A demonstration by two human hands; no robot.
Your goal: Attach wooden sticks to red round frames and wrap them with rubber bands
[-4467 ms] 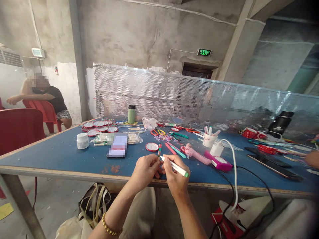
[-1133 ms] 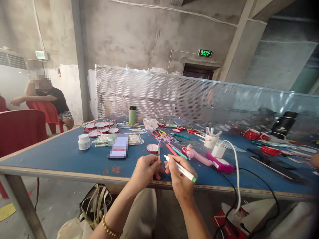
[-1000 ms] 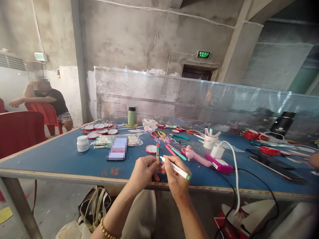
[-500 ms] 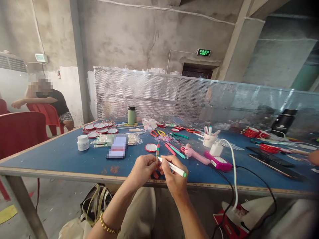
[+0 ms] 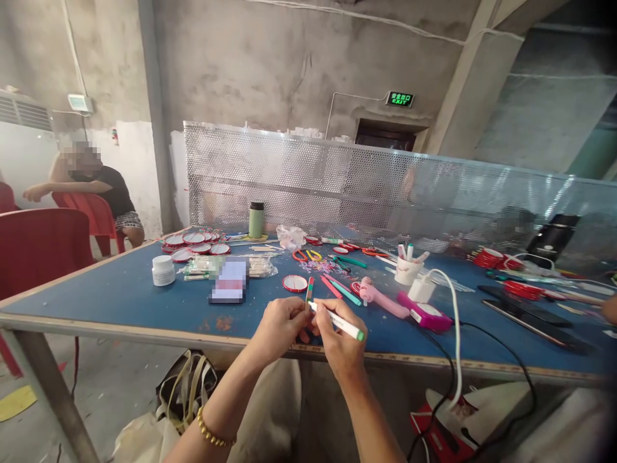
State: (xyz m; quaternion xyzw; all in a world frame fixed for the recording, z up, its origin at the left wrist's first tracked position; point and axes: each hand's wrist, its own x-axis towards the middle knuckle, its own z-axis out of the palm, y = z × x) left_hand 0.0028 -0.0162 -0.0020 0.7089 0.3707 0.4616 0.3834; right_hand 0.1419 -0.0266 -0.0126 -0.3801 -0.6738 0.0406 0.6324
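A striped stick (image 5: 310,287) rises nearly upright by the near edge of a blue table (image 5: 120,305), its lower end pinched tight between fingers of the left hand (image 5: 282,326). The fingers of the right hand (image 5: 341,333) close around a white marker (image 5: 345,324), its tip at the stick, contact unclear. Just beyond lies 1 red-rimmed disc (image 5: 294,283).

The 2 bare forearms (image 5: 234,388) reach forward and angle inward, drawing the hands close together. The left hand (image 5: 283,326) curls into a tight pinch; the right hand (image 5: 342,337), just beside it, bends into a writing grip.
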